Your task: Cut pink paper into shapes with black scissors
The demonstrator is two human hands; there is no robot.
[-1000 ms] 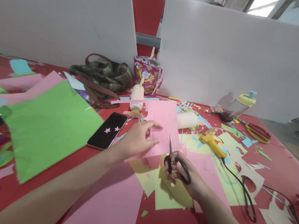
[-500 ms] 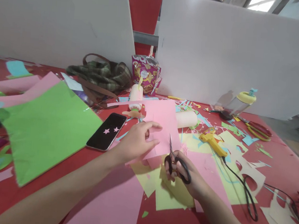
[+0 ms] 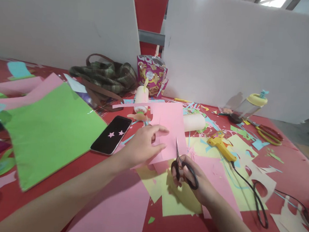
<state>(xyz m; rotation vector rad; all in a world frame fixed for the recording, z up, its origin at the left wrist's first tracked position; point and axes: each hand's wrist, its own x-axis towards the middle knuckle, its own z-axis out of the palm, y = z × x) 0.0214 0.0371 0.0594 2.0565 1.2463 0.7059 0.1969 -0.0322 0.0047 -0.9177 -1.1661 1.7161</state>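
Observation:
My left hand point(image 3: 141, 145) pinches the lower left part of a pink paper sheet point(image 3: 169, 126), thumb on top, and holds it lifted off the table. My right hand point(image 3: 189, 177) has its fingers through the black handles of a pair of scissors point(image 3: 181, 163). The blades point up and away into the lower edge of the pink sheet. Under both hands lie yellow point(image 3: 179, 201) and pink point(image 3: 119, 207) sheets on the red table point(image 3: 182, 230).
A black phone point(image 3: 111, 134) lies left of my left hand, beside a big green sheet point(image 3: 50, 128). A yellow glue gun point(image 3: 220, 146) with a black cord lies to the right. Further back lie a plaid bag point(image 3: 106, 77), a snack bag point(image 3: 150, 74), a bottle point(image 3: 248, 106) and red scissors point(image 3: 268, 135).
Almost nothing has moved. Both hands keep their hold, and the view has shifted very slightly.

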